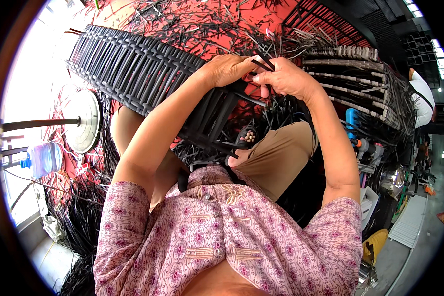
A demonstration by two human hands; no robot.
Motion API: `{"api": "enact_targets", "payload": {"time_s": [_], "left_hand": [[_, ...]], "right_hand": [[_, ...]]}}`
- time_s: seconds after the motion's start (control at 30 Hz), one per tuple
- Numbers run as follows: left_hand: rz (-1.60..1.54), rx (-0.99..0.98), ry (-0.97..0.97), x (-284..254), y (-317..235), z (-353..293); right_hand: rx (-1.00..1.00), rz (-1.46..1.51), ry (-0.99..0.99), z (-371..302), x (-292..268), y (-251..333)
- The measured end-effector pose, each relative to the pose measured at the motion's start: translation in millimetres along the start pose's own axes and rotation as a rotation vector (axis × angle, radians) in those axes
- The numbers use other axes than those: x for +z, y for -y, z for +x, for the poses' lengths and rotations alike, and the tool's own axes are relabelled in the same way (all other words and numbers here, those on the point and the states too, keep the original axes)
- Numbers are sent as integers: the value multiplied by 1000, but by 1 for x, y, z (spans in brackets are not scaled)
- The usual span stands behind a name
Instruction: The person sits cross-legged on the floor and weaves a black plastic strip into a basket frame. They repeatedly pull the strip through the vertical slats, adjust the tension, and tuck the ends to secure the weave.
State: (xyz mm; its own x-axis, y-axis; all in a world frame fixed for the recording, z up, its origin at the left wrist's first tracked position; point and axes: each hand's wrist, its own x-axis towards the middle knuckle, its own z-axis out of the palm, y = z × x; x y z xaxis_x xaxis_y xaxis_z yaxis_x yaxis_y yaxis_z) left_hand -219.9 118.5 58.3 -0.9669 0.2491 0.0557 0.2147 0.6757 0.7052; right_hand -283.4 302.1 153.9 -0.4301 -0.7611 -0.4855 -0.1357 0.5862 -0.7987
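A black woven wicker piece (128, 61) slants across my lap, from the upper left toward the middle. At its right end my left hand (228, 70) is closed, thumb and fingers pinched near a flat black strip (264, 64); part of its fingers is hidden. From the right, my right hand (288, 80) meets it, with that strip gripped between thumb and fingers. The strip's loose ends stick up between the two hands. Below them, a looser section of black slats (214, 118) hangs between my knees.
Cut black strips lie scattered on the red floor (200, 15). Grey-brown woven frames (350, 74) are stacked at the right. To the left are a round metal disc on a bar (84, 122), a clear plastic bottle (45, 159) and a heap of black strips (81, 212). A person in white (423, 96) is farther right.
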Motion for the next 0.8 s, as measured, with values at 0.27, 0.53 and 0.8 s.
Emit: {"api": "enact_targets", "payload": {"time_s": [0.27,0.53,0.8], "left_hand": [[-251,-243,66,-7,-13,7],[21,-103,215,-6,-5,23],[122,-45,144,7,11,29]], "right_hand": [[-309,-850,-352,-7,37,-13],[-322,-1364,-603,-19,86,-22],[-159,-648,-581,-27,125,-27]]}}
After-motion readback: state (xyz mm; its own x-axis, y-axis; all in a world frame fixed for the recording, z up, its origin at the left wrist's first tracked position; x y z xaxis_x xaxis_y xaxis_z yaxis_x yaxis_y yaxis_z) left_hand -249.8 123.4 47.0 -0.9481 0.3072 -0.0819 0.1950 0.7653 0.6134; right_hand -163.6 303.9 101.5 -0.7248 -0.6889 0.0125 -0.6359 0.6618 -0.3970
